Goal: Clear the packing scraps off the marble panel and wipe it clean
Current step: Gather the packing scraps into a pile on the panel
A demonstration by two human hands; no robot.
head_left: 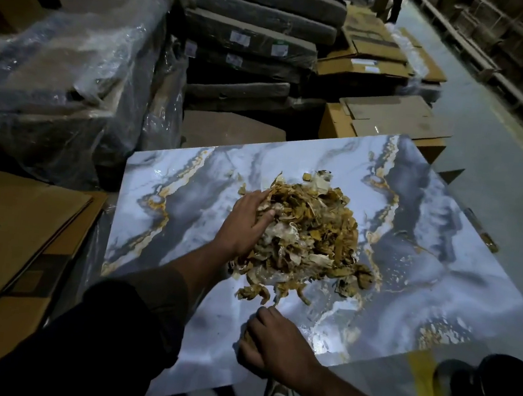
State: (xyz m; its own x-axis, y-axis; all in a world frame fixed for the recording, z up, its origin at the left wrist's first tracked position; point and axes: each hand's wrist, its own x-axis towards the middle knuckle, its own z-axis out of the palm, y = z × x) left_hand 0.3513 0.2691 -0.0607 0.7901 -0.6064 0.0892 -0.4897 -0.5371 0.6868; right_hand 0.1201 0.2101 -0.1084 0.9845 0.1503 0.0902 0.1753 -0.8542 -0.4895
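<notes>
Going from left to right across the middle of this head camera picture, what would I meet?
Flattened cardboard box → left edge of the marble panel → left hand resting on the pile → pile of packing scraps → bare marble on the right, then the concrete floor.

Pretty dim overall, like a warehouse with the lights mostly off. The one bright spot is the marble panel (301,202), lit from above near the camera, with glossy glare patches toward its near and right edges. The plastic wrap (85,50) at left catches small highlights too. Corners fall off to near black, especially bottom left. Wide-angle bend shows at the edges; the racks (511,46) at top right curve. The right hand (274,344) looks soft and a bit motion-blurred.
</notes>
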